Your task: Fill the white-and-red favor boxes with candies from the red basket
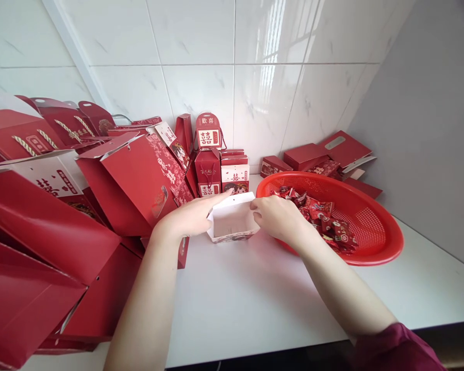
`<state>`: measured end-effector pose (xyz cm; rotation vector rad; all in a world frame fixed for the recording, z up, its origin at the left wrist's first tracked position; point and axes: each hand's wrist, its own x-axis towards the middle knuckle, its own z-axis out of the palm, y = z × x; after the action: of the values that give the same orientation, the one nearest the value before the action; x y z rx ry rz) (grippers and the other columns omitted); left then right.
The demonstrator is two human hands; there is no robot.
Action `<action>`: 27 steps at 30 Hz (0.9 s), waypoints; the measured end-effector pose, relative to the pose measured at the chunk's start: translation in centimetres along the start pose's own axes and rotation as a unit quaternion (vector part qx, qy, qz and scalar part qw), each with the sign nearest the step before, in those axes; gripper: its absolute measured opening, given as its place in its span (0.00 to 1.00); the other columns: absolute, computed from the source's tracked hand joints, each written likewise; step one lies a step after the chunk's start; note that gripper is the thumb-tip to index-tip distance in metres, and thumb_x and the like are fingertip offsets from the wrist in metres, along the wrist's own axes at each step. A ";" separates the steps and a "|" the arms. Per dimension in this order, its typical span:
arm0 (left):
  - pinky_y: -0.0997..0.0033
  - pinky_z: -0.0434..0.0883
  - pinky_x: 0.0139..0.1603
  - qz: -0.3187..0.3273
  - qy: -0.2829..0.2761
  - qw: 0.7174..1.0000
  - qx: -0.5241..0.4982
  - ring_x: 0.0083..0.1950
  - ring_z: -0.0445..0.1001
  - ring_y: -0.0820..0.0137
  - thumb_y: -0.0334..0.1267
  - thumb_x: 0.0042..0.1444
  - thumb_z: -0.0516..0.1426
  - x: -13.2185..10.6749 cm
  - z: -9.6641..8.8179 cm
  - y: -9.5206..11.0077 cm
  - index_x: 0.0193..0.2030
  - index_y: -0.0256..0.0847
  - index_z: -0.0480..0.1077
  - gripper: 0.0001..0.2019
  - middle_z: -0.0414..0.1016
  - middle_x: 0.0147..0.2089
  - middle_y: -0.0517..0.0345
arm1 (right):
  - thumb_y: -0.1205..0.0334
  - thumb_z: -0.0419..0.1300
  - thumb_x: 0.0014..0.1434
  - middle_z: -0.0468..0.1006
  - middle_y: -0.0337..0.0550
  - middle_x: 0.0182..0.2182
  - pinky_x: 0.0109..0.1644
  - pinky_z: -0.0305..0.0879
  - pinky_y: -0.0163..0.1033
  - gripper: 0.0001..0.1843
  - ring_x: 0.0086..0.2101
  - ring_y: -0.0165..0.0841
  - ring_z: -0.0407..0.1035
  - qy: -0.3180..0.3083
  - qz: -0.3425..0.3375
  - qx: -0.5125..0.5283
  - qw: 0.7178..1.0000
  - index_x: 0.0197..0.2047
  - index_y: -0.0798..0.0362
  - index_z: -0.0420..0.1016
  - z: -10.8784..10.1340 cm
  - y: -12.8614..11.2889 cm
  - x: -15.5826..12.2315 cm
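A small open gift box (232,221), white inside with a red printed base, stands on the white table (255,304). My left hand (195,214) grips its left wall and rear flap, fingers closed on the card. My right hand (278,216) pinches the box's right edge, fingers curled. Just right of the box sits a red plastic basket (375,242) holding several red-wrapped candies (325,219); my right wrist lies over the basket's near rim.
Large red gift bags (135,180) with rope handles are heaped along the left side. Small assembled red boxes (220,165) stand against the tiled wall. Flat red boxes (328,154) lie behind the basket. The table's front edge is near me.
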<state>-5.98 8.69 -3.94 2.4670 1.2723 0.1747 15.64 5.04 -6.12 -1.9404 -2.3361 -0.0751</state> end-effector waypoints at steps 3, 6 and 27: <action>0.71 0.65 0.61 0.000 -0.009 1.000 -0.007 0.71 0.57 0.63 0.23 0.49 0.50 -0.1 -0.1 -0.2 0.71 0.61 0.45 0.44 0.50 0.73 0.70 | 0.68 0.51 0.59 0.81 0.51 0.35 0.34 0.65 0.42 0.18 0.36 0.47 0.76 0.000 0.002 -0.010 1.000 0.48 0.53 0.77 0.0 0.0 0.1; 0.71 0.66 0.59 -0.015 -0.006 1.000 0.000 0.71 0.56 0.63 0.23 0.49 0.50 -0.1 -0.1 0.1 0.72 0.62 0.43 0.45 0.48 0.73 0.71 | 0.68 0.51 0.60 0.81 0.50 0.35 0.33 0.64 0.41 0.18 0.36 0.46 0.76 -0.004 0.001 -0.018 1.000 0.49 0.53 0.76 -0.1 -0.1 0.1; 0.65 0.71 0.54 0.019 0.137 0.990 0.004 0.55 0.71 0.63 0.30 0.51 0.57 0.5 0.2 1.5 0.58 0.54 0.67 0.26 0.63 0.60 0.59 | 0.58 0.53 0.62 0.78 0.39 0.30 0.27 0.48 0.34 0.11 0.26 0.30 0.68 -0.012 -0.104 0.106 0.989 0.36 0.50 0.76 -0.8 0.1 -0.8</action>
<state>-4.49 8.20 -3.56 2.5420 1.3326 0.5357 15.89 4.19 -5.39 -1.6065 -2.4395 0.1739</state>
